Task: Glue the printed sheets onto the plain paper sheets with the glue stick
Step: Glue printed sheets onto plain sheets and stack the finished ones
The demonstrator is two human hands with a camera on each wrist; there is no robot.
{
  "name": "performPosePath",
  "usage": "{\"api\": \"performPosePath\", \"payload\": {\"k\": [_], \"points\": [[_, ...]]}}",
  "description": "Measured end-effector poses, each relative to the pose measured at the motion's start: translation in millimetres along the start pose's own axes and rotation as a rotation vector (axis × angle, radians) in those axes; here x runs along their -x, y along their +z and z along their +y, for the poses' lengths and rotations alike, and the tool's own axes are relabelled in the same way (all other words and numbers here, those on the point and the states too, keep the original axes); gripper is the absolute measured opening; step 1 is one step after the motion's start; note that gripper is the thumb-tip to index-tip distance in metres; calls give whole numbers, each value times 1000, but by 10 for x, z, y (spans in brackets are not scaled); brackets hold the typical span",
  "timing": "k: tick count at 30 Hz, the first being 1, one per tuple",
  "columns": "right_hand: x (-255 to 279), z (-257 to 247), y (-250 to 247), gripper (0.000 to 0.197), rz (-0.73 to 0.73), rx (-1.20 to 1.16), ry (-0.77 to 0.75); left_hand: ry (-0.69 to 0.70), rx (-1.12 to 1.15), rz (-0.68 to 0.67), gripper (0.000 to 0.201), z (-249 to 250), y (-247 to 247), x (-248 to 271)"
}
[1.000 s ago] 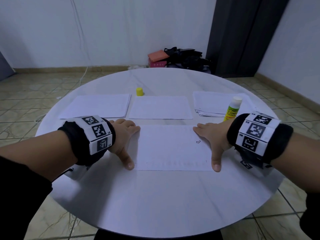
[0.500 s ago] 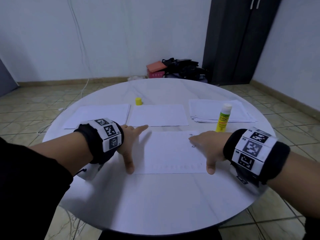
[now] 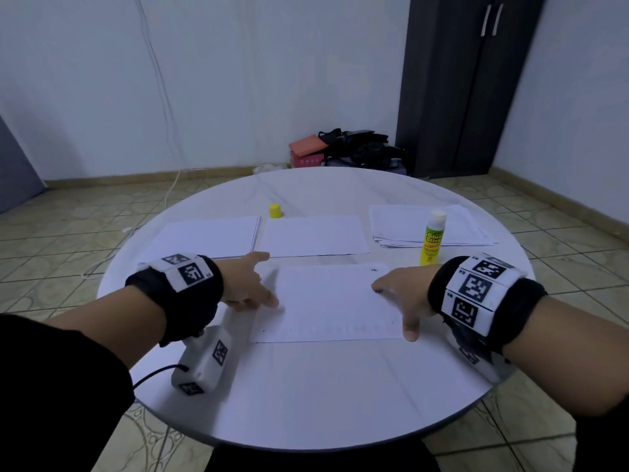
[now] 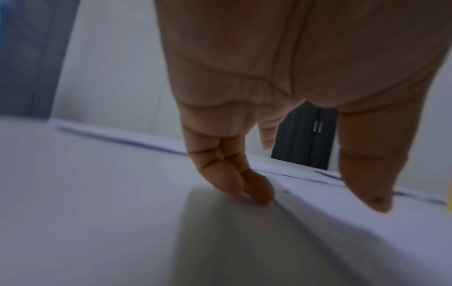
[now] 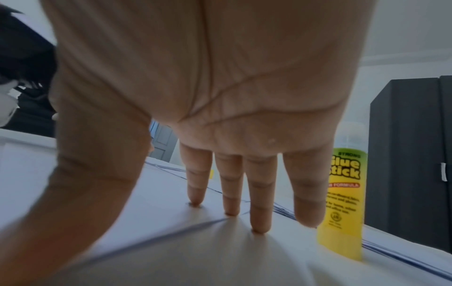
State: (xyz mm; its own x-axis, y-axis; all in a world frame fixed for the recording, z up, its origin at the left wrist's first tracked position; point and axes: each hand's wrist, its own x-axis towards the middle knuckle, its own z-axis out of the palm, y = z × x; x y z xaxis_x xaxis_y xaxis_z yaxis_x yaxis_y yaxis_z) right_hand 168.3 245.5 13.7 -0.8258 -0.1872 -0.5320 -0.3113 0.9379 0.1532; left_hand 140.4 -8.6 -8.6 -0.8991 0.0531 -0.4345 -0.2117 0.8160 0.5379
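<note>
Dim, cool bluish light throughout; no lamp or window visible. Head view: wide-angle bending at the edges, wardrobe (image 3: 466, 83) leaning, mild softness overall. Faint sheen on the round table (image 3: 306, 396). Left wrist view: heavy motion blur, a soft grey shadow under the left hand (image 4: 257, 77). Right wrist view: right hand (image 5: 208, 87) oversized and soft, glue stick (image 5: 344, 201) label blurred but partly legible.

Left hand (image 4: 257, 77) fingertips (image 4: 259, 191) on paper (image 4: 318, 241)
</note>
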Motion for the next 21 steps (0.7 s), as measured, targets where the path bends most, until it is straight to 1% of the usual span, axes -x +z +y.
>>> {"api": "performPosePath", "payload": {"k": [1,3,4,9,15,18,21], "points": [[12,-2,-1,84,0,-5,5,-11,-137,6,100,15,3,24],[31,-10,-4,87,-2,-2,7,11,-457,41,104,41,-1,37],[39,-15,-8,87,-5,5,6,21,-538,49,106,63,-3,41],[72,-43,-23,87,-15,39,11,28,-596,-16,111,143,-29,-6],[72,-55,-51,84,-35,42,8,18,-684,8,111,210,-29,-27],[60,-58,-51,82,-32,48,11,23,-709,21,116,218,-35,-63],[59,-63,-52,84,-34,58,20,16,-707,17,121,217,-46,-116]]}}
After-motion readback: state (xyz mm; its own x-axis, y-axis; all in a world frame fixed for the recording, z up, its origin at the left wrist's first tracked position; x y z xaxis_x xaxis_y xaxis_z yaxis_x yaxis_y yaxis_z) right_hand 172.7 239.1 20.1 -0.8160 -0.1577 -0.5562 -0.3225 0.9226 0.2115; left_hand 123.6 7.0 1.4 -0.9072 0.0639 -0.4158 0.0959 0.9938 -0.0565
